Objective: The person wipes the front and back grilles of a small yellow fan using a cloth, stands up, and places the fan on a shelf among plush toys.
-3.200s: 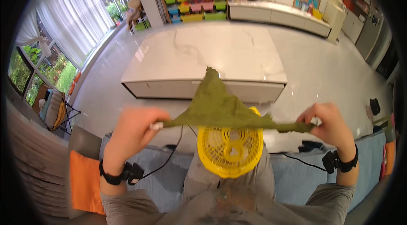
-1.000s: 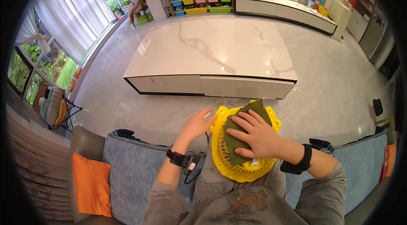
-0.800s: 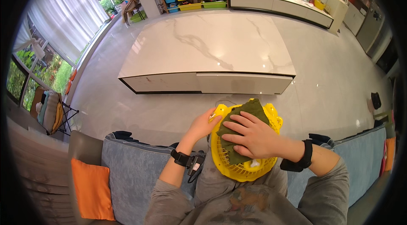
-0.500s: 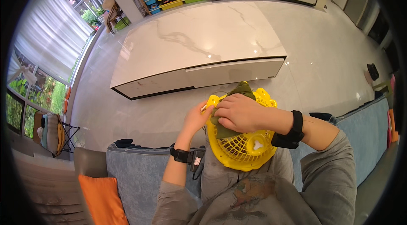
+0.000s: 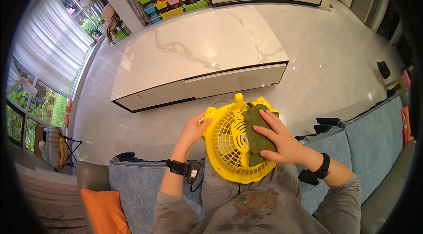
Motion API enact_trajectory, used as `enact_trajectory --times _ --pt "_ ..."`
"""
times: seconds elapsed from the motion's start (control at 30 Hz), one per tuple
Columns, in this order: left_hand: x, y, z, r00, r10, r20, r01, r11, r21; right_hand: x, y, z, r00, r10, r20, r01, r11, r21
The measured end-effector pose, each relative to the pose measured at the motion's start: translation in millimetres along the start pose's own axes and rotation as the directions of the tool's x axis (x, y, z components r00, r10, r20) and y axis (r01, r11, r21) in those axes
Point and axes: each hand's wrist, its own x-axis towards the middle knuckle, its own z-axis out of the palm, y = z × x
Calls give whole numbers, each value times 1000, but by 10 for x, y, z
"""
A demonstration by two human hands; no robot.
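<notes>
Right hand [image 5: 283,143] on green cloth [image 5: 255,142] over yellow grille [image 5: 240,139].

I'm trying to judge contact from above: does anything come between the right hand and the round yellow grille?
Yes. The green cloth lies between the right hand and the round yellow grille, covering part of its right side. Nothing else visible stands between them.

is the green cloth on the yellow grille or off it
On: the green cloth covers part of the yellow grille, with the right hand over it.
</notes>
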Motion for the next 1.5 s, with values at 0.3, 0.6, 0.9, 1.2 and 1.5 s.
enact_trajectory --times 0.3,0.6,0.9,1.2,1.5 --pt "-47 -40 16 994 -91 -52 90 996 -19 537 565 90 915 339 219 -401 704 586" --pt "-116 36 39 995 -93 -33 91 994 -55 -203 585 410 969 231 -93 -159 862 482" --pt "-613 487 -47 911 371 -179 -297 893 338 -445 290 304 937 240 -253 -150 932 329" --pt "-931 549 -1 920 383 82 -391 891 230 426 -510 113 959 -270 88 280 950 -140" --pt "-857 577 -47 933 350 89 -354 934 40 236 -839 554 762 -553 338 648 640 -414"
